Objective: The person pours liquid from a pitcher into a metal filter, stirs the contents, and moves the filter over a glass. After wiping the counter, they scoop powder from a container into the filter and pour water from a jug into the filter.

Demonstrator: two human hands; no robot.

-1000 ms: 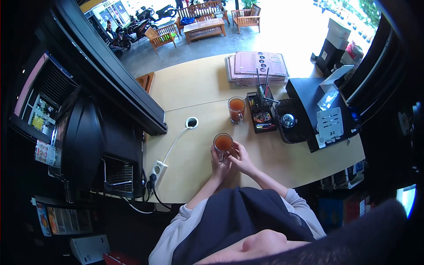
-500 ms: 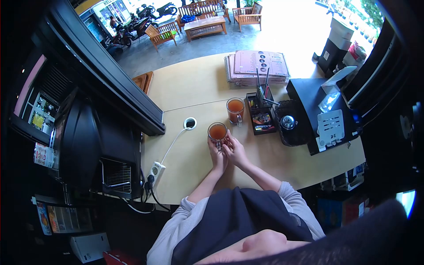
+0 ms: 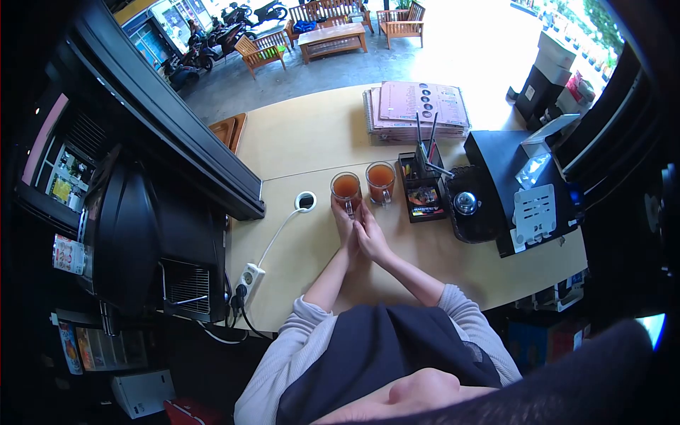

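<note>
Mug (image 3: 346, 187) upright, long axis vertical, handle toward wearer | over desk (image 3: 297, 283), just left of second mug (image 3: 381, 180) (also amber-filled) | left hand (image 3: 346, 228), right hand (image 3: 372, 236) cupped around its near side | farther forward than earlier

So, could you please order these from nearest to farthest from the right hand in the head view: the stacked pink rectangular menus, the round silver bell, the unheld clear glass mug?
1. Unheld clear glass mug, just ahead.
2. Round silver bell, to the right.
3. Stacked pink menus, farthest ahead.
</note>
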